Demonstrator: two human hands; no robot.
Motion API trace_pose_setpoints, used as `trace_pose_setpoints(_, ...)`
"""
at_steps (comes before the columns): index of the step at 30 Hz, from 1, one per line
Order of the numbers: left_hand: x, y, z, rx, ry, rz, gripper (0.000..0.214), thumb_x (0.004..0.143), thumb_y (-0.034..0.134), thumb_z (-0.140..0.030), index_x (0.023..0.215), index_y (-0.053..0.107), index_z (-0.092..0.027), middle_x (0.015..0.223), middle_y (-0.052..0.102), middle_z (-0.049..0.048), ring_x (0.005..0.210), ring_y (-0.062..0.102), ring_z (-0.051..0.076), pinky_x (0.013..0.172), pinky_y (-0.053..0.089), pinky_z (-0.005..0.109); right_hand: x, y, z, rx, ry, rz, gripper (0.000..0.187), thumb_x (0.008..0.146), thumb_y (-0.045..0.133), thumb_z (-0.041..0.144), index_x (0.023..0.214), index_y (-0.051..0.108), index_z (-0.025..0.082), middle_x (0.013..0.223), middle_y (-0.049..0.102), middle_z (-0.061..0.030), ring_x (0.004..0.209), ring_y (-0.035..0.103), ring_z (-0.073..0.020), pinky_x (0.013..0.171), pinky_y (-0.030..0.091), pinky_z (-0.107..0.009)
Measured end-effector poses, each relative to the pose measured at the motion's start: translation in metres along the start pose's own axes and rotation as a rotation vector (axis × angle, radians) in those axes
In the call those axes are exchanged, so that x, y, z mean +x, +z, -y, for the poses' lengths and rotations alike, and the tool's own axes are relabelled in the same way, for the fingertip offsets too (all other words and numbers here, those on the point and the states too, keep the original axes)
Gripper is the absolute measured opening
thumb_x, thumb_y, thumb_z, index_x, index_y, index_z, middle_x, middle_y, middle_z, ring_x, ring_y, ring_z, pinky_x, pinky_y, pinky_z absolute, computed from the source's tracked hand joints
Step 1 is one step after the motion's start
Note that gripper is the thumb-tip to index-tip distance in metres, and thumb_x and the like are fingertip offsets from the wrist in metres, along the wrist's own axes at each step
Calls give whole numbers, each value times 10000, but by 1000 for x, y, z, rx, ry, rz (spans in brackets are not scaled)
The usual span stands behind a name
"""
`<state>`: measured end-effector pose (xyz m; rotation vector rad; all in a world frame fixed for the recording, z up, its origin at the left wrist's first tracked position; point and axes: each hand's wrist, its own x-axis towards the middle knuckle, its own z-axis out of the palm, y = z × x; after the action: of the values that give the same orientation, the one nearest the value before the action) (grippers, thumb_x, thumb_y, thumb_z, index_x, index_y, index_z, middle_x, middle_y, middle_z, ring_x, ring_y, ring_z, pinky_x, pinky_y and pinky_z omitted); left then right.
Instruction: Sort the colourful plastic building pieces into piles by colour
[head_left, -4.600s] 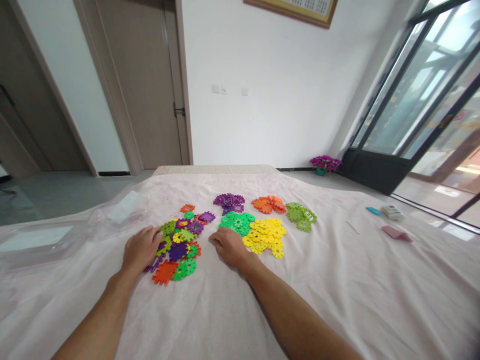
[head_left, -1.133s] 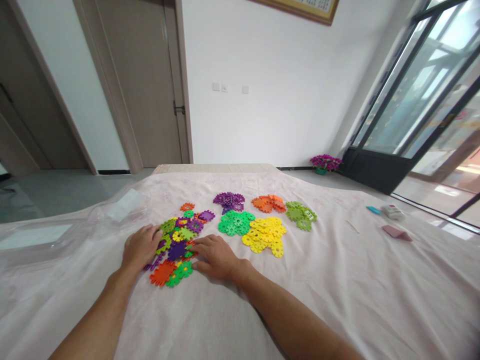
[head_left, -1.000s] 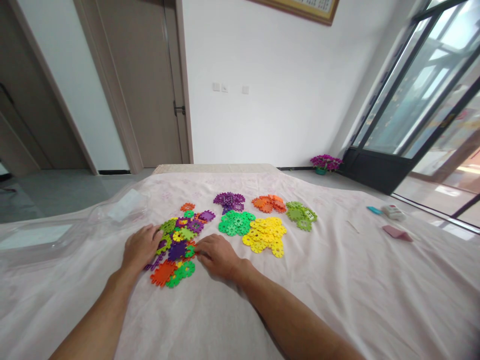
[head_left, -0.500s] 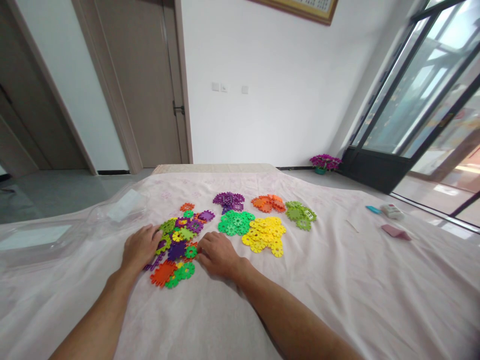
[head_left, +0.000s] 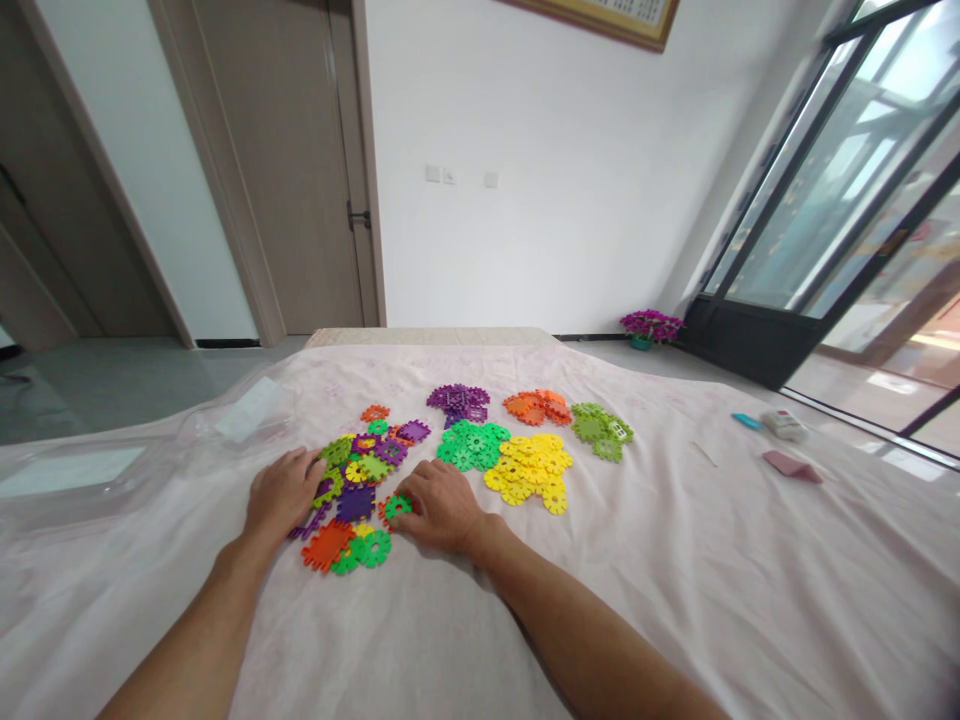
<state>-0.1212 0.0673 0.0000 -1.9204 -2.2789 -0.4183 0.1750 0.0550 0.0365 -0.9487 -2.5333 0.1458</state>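
A mixed heap of plastic gear pieces (head_left: 358,490) lies on the pink sheet (head_left: 675,560). My left hand (head_left: 281,492) rests flat on the heap's left edge, fingers spread. My right hand (head_left: 441,505) sits at the heap's right side, its fingertips pinching a small green gear (head_left: 397,505). Beyond lie sorted piles: green (head_left: 471,445), yellow (head_left: 531,466), purple (head_left: 457,402), orange (head_left: 537,407) and light green (head_left: 602,430).
A clear plastic bag (head_left: 142,450) lies at the left on the sheet. Small items (head_left: 784,425) and a pink card (head_left: 791,465) lie at the right. A door, a potted flower (head_left: 649,326) and glass doors stand beyond the bed.
My right hand came back from the green pile to the mixed heap, closed its fingertips on a small green gear and drew it slightly out to the right. My left hand stayed put.
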Motion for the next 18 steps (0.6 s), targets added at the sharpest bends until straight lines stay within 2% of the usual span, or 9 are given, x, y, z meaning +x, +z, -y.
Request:
trace_pose_setpoints(3,0,0,0,-8,0,-2,550,997,237,-434,1267,657,-204,1369,637,95,1242,591,261,1055,421,386,1,2,-1,43,27,-4,285,808,756,441,935,674,200,935,661,-36,898,563,-188,801,381,-298)
trace_pose_setpoints(9,0,3,2,-15,-2,-12,556,999,236,-431,1279,656,-199,1381,627,99,1266,573,262,1081,402,393,3,2,0,150,96,-26,270,766,784,326,965,664,188,889,660,-14,857,570,-172,800,402,-282)
trace_pose_setpoints(13,0,6,3,-21,-7,-16,554,997,244,-439,1278,660,-205,1381,628,90,1263,575,262,1083,401,392,2,6,-3,217,136,-59,183,810,723,216,985,668,198,934,679,-19,884,589,-170,818,420,-271)
trace_pose_setpoints(18,1,4,3,-19,9,-30,537,995,258,-437,1241,676,-206,1339,655,93,1213,606,256,1053,424,378,2,9,-10,282,188,-152,180,876,623,149,1029,684,221,988,697,-24,928,612,-168,843,438,-260)
